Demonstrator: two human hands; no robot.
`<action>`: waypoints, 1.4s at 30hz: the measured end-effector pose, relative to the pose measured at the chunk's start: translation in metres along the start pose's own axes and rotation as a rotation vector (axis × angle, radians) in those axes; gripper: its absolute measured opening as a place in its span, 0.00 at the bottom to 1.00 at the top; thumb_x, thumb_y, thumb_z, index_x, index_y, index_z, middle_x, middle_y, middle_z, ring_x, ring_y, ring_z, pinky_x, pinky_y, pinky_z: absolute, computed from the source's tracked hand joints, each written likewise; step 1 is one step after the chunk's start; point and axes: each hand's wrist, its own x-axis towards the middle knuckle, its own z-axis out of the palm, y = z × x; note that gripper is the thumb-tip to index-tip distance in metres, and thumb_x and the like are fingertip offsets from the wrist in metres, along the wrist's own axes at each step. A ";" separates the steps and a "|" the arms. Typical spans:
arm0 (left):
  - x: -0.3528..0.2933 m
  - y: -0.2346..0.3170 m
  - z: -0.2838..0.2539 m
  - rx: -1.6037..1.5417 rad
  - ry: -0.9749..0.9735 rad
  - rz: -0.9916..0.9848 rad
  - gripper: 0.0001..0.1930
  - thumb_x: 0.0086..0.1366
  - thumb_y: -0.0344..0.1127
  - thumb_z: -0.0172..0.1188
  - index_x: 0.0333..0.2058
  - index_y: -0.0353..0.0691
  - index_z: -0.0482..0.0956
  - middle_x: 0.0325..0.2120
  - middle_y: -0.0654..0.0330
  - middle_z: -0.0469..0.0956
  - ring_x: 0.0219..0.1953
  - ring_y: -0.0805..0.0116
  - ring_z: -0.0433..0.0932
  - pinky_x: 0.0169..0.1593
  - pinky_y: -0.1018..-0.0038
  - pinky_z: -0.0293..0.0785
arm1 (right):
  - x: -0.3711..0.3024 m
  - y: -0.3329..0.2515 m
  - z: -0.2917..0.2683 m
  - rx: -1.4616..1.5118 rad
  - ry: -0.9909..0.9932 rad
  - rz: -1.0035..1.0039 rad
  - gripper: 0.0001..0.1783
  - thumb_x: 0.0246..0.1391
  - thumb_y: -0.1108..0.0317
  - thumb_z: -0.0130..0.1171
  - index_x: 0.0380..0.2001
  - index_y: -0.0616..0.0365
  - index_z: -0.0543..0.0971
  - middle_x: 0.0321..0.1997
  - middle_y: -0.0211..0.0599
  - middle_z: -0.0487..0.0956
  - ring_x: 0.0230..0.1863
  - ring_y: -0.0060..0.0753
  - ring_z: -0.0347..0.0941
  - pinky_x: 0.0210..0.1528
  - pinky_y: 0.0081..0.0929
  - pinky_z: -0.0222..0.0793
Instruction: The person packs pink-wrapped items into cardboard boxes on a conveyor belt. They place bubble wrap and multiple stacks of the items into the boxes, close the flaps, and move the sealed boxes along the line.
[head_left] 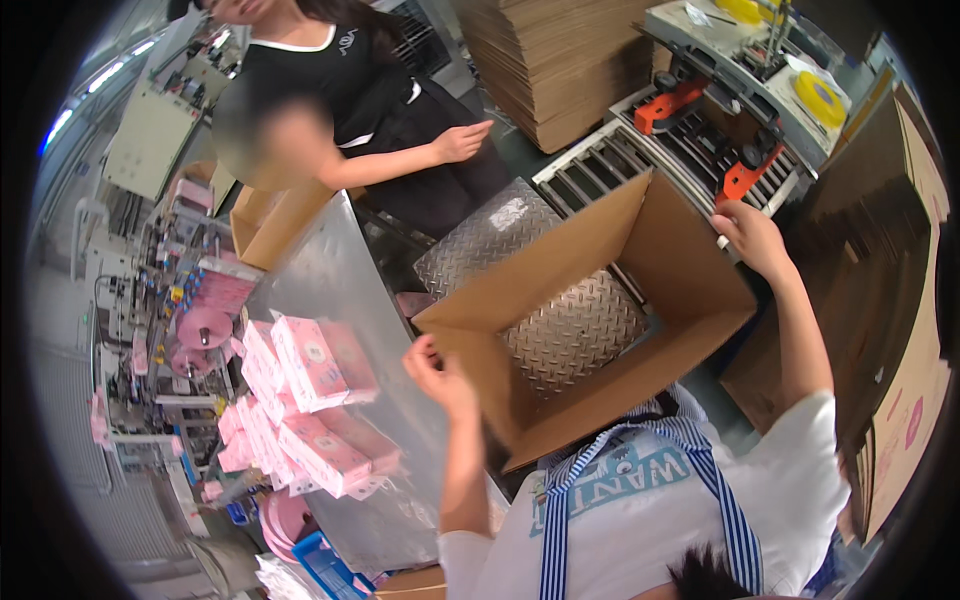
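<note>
Your box (545, 268) frames the metal plate (470, 245), beside the bench's (345, 275) right edge. Your left hand (440, 380) and right hand (755, 240) curl their fingers at opposite sides; whether they pinch cardboard, I cannot tell. Uneven pressure could skew the walls, with no closed bottom bracing them.

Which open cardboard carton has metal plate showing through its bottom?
The open brown cardboard box between the person's left hand and right hand; silver diamond-tread metal plate shows through it, unlike the tan cardboard carton beside the co-worker.
</note>
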 end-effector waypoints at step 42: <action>-0.095 -0.091 0.088 -0.439 -0.439 -0.805 0.34 0.72 0.59 0.32 0.65 0.40 0.56 0.62 0.57 0.60 0.64 0.67 0.56 0.66 0.70 0.52 | 0.089 0.186 0.078 0.758 -0.408 0.386 0.11 0.58 0.60 0.56 0.28 0.55 0.74 0.31 0.23 0.76 0.34 0.16 0.70 0.40 0.18 0.66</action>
